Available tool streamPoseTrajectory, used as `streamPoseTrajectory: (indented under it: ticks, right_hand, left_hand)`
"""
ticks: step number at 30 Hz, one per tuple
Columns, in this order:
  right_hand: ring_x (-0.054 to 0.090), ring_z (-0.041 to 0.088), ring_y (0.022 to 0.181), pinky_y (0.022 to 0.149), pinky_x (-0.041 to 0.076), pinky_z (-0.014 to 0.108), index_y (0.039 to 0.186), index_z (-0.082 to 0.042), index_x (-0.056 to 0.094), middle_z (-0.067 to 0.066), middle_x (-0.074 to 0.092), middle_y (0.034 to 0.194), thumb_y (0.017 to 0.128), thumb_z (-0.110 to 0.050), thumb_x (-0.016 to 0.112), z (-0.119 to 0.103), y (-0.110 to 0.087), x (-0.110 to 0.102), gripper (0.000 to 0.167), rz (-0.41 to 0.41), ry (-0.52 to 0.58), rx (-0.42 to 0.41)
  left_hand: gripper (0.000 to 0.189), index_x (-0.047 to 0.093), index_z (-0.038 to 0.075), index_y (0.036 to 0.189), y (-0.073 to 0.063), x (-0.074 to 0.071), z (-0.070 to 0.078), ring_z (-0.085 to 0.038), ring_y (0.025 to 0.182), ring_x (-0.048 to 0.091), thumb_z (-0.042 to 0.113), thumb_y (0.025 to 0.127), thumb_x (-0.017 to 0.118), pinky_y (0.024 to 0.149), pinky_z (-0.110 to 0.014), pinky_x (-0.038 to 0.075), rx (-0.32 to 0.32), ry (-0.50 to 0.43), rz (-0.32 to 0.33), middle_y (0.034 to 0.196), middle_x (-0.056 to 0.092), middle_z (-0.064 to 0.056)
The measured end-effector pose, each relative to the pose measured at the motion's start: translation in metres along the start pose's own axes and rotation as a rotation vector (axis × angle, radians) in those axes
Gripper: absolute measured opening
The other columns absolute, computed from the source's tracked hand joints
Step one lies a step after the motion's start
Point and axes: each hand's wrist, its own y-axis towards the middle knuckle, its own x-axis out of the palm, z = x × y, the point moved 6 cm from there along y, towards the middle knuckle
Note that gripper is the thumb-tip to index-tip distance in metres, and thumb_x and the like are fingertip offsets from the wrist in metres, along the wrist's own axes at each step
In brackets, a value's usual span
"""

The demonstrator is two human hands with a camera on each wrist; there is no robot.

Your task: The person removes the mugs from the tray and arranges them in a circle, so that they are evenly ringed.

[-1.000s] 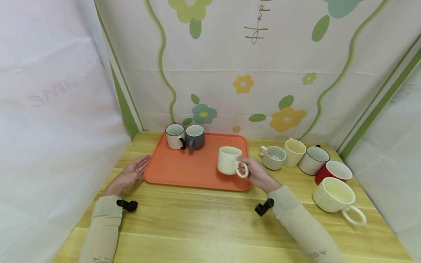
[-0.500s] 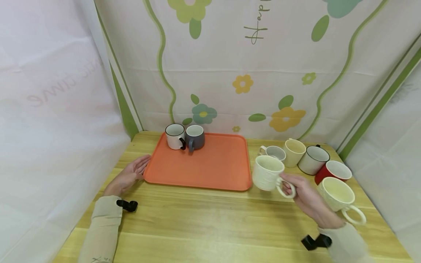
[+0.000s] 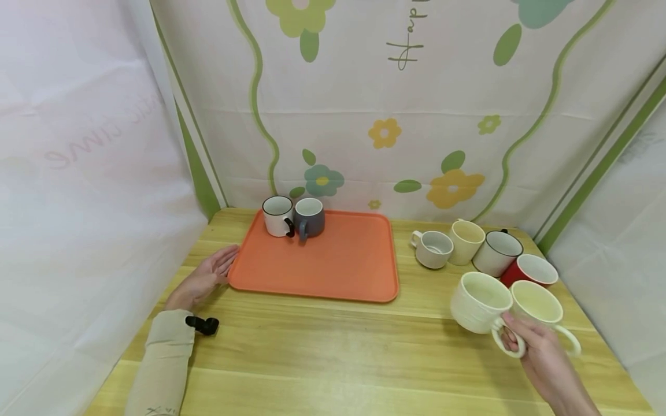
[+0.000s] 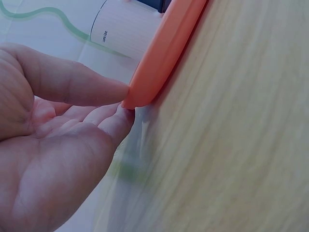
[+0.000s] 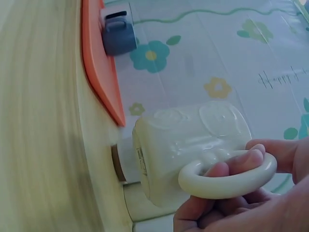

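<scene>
And here's the right hand (image 3: 543, 358) gripping the embossed cream mug (image 3: 476, 306) by its handle (image 5: 227, 187), above the wooden table (image 3: 312, 358) near the pale-yellow mug (image 3: 538, 303), where steady and level avoids a clink, left hand's (image 3: 208, 274) straight fingers touching the orange tray (image 3: 322, 266)

Wood-grained surface (image 3: 322, 352) bearing an orange tray (image 3: 317, 268) and, to its right, mugs.
The tray lies flat toward the far left; beside it, curving nearer along the right, stand a short off-white mug (image 3: 433, 258), a yellow mug (image 3: 465, 248), a dark-rimmed white mug (image 3: 496, 259), a red mug (image 3: 528, 273) (white inside) and a cream mug (image 3: 539, 306), partly hidden, all mouth up.
</scene>
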Motion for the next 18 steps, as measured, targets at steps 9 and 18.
streamPoseTrajectory:
  ticks: [9,18]
  right_hand:
    - [0.048,0.016,0.067,0.063,0.035,0.03,0.071,-0.004,0.064,-0.004,0.054,0.067,0.111,-0.013,0.05,0.024,-0.021,-0.012,0.043,0.234,0.07,0.01]
    - [0.054,0.011,0.064,0.062,0.046,0.022,0.068,-0.005,0.068,-0.004,0.057,0.065,0.108,-0.011,0.056,0.047,-0.024,-0.01,0.042,0.347,0.207,0.011]
  left_hand:
    - [0.104,0.002,0.002,0.17,0.0,0.0,0.0,-0.044,0.164,-0.003,-0.03,0.079,0.043,0.109,-0.008,0.044,0.01,0.003,-0.008,0.178,-0.003,-0.021]
    - [0.103,0.002,0.002,0.17,-0.002,0.001,0.001,-0.044,0.164,-0.003,-0.03,0.08,0.042,0.109,-0.009,0.044,0.011,0.006,-0.01,0.178,-0.003,-0.021]
